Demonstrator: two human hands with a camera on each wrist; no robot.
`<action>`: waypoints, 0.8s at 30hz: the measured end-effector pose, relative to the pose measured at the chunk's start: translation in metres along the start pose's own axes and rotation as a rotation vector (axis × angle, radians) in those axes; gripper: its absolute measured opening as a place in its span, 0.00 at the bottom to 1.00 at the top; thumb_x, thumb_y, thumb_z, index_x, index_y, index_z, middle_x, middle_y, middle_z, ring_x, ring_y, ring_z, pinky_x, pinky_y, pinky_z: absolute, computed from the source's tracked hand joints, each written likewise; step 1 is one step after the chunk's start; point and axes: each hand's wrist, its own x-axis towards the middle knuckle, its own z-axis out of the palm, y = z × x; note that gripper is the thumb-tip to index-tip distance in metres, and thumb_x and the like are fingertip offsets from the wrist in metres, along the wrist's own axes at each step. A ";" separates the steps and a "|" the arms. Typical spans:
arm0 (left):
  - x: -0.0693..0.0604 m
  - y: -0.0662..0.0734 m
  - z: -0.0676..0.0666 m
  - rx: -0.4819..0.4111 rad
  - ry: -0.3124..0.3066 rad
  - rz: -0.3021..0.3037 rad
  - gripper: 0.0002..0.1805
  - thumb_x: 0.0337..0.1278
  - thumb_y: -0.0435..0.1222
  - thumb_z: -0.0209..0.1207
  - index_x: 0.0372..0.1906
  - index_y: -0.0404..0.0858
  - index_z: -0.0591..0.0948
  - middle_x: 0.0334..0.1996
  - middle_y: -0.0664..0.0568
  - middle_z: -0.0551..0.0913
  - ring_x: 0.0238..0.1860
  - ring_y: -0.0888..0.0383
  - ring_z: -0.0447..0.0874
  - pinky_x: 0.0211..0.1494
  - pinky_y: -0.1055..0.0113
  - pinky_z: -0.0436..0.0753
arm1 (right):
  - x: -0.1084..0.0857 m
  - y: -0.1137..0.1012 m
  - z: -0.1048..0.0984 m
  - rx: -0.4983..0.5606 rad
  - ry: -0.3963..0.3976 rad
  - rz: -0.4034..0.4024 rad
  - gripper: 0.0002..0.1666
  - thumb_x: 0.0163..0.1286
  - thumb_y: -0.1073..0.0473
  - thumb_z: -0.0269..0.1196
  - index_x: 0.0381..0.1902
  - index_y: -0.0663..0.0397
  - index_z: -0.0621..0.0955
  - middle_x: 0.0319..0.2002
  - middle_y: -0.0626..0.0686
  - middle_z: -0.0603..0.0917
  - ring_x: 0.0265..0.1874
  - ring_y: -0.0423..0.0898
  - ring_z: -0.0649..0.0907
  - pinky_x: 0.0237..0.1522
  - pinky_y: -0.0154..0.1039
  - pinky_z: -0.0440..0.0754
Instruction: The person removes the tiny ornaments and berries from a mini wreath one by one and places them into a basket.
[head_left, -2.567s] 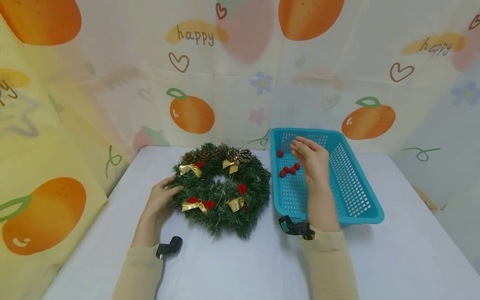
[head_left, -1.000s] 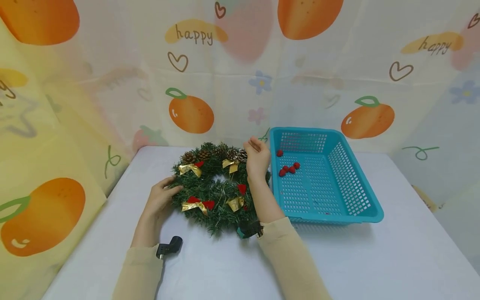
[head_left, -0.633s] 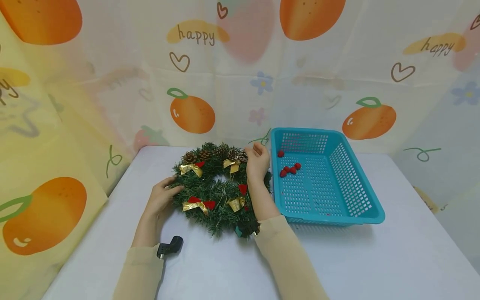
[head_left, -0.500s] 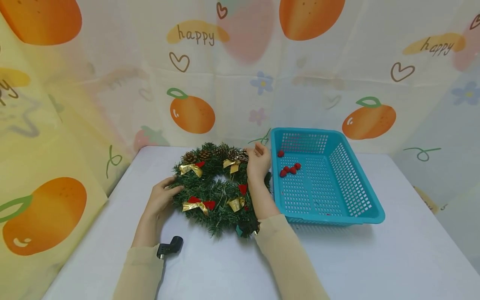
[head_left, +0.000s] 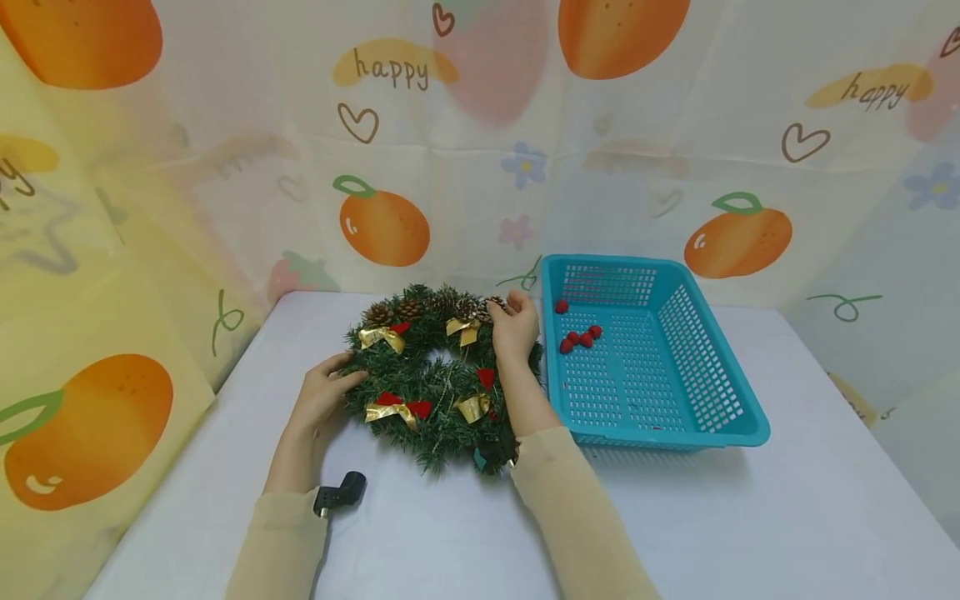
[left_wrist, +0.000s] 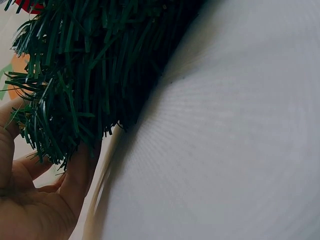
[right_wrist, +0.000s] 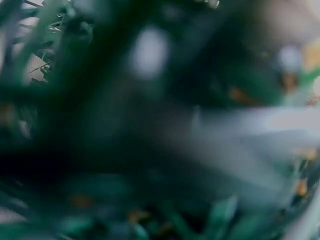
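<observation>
A green artificial wreath (head_left: 427, 379) with pine cones (head_left: 378, 314), gold bows (head_left: 395, 410) and red pieces lies on the table. My left hand (head_left: 321, 393) grips its left edge, thumb above; the left wrist view shows the fingers (left_wrist: 77, 175) bent around the needles. At the wreath's upper right, beside a frosted pine cone, is my right hand (head_left: 515, 329) with fingers bent. Whether it pinches anything is hidden, and the right wrist view is a blur of needles (right_wrist: 75, 100). Several small red berry-like pieces (head_left: 586, 340) lie in the blue basket (head_left: 723, 437).
The basket stands close to the wreath's right side, its raised rim beside my right forearm. A white cloth (head_left: 435, 533) covers the table. Behind it hangs a fruit-print curtain (head_left: 465, 167).
My right hand has moved left from over the basket to the wreath's upper right, and its fingers have lowered slightly since. My left hand, the wreath and the red pieces have stayed put.
</observation>
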 end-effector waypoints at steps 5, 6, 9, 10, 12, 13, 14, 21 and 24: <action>-0.001 0.000 0.000 -0.022 -0.008 -0.004 0.39 0.67 0.42 0.58 0.77 0.38 0.58 0.77 0.36 0.56 0.69 0.43 0.65 0.30 0.73 0.72 | 0.001 0.001 0.000 -0.062 0.001 0.023 0.30 0.68 0.63 0.65 0.67 0.59 0.73 0.67 0.60 0.74 0.68 0.56 0.73 0.65 0.49 0.76; -0.001 0.000 0.000 -0.026 -0.009 -0.004 0.39 0.67 0.42 0.58 0.77 0.39 0.58 0.77 0.36 0.56 0.68 0.43 0.66 0.29 0.73 0.72 | 0.000 0.001 -0.001 -0.071 0.000 0.029 0.31 0.68 0.64 0.65 0.67 0.59 0.73 0.67 0.60 0.74 0.68 0.56 0.72 0.64 0.49 0.76; -0.001 -0.001 0.000 -0.034 -0.012 -0.005 0.39 0.67 0.42 0.58 0.78 0.39 0.58 0.78 0.37 0.56 0.70 0.42 0.65 0.30 0.74 0.72 | 0.000 0.002 -0.001 -0.104 -0.010 0.033 0.30 0.68 0.64 0.64 0.67 0.58 0.73 0.67 0.60 0.74 0.68 0.56 0.72 0.64 0.48 0.76; -0.001 -0.001 0.000 -0.035 -0.013 -0.004 0.39 0.67 0.42 0.58 0.78 0.39 0.58 0.78 0.37 0.55 0.71 0.42 0.64 0.30 0.74 0.72 | 0.000 0.002 -0.001 -0.114 -0.015 0.031 0.30 0.68 0.65 0.64 0.67 0.58 0.73 0.67 0.60 0.74 0.68 0.57 0.72 0.64 0.48 0.76; -0.001 -0.001 0.000 -0.038 -0.015 -0.001 0.39 0.67 0.42 0.58 0.78 0.39 0.58 0.78 0.37 0.55 0.71 0.42 0.64 0.30 0.74 0.72 | 0.000 0.002 -0.001 -0.133 -0.025 0.025 0.29 0.68 0.65 0.64 0.67 0.59 0.73 0.67 0.60 0.74 0.69 0.57 0.72 0.64 0.48 0.76; -0.001 -0.001 0.000 -0.037 -0.015 0.000 0.39 0.67 0.42 0.58 0.78 0.39 0.58 0.78 0.37 0.55 0.71 0.42 0.63 0.30 0.74 0.72 | 0.000 0.002 -0.001 -0.146 -0.028 0.022 0.29 0.68 0.65 0.63 0.67 0.58 0.73 0.67 0.61 0.74 0.69 0.57 0.72 0.64 0.48 0.75; -0.001 -0.001 0.000 -0.037 -0.014 0.001 0.39 0.67 0.42 0.58 0.78 0.39 0.58 0.78 0.37 0.56 0.70 0.42 0.64 0.30 0.74 0.72 | 0.000 0.002 -0.001 -0.155 -0.031 0.019 0.29 0.68 0.65 0.63 0.67 0.59 0.73 0.67 0.61 0.74 0.68 0.58 0.72 0.65 0.48 0.75; 0.000 -0.002 0.000 -0.032 -0.014 0.004 0.39 0.66 0.42 0.59 0.78 0.39 0.58 0.78 0.37 0.56 0.71 0.42 0.63 0.28 0.73 0.72 | -0.002 0.001 0.000 -0.203 -0.029 -0.005 0.28 0.67 0.65 0.64 0.64 0.60 0.74 0.63 0.63 0.76 0.66 0.59 0.73 0.63 0.51 0.76; 0.000 -0.002 0.000 -0.038 -0.018 0.004 0.39 0.66 0.42 0.59 0.78 0.40 0.57 0.78 0.37 0.55 0.75 0.39 0.59 0.28 0.74 0.72 | -0.003 0.002 0.000 -0.212 -0.025 -0.013 0.27 0.67 0.65 0.65 0.63 0.60 0.74 0.62 0.63 0.76 0.64 0.59 0.74 0.62 0.51 0.76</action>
